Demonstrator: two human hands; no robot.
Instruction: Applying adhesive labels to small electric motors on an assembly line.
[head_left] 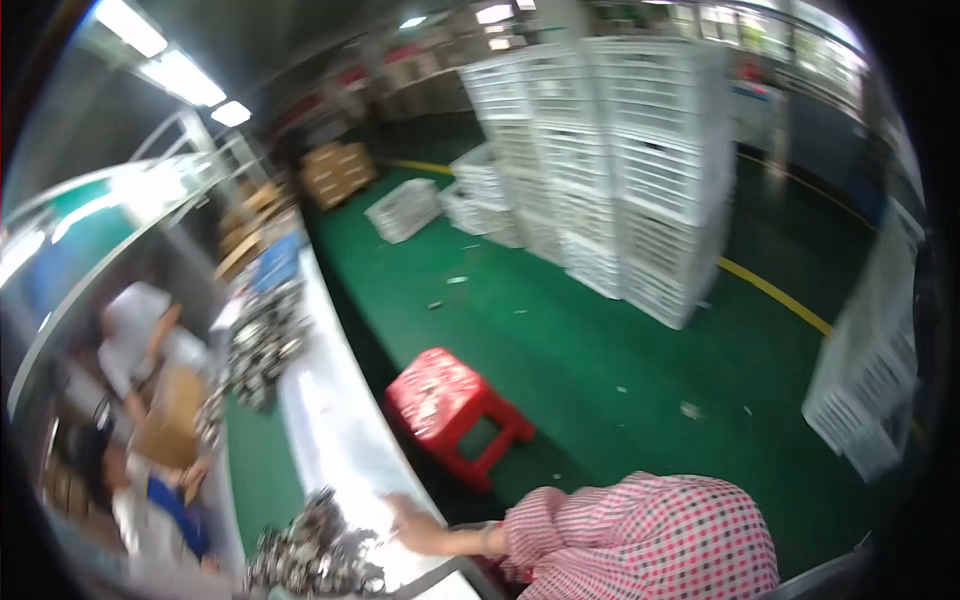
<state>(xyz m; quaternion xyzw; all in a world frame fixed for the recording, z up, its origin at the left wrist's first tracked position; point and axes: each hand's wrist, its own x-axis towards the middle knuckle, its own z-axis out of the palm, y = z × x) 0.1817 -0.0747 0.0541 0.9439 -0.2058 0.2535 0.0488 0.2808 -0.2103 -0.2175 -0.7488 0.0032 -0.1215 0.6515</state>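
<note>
My right arm, in a pink and black checked sleeve, reaches in from the lower right across the table edge. My right hand [414, 526] rests on or just over the white tabletop [335, 410], beside a heap of small shiny metal parts [312, 552]. Motion smears its fingers, so I cannot make out whether they hold anything. My left hand is out of the picture.
A red stool [440, 395] stands on the green floor beside the table. Tall stacks of white plastic crates [655, 160] rise behind it, with more crates [870, 390] at right. Farther up the table lies another metal heap [265, 345]. Two people [150, 510] work across from me.
</note>
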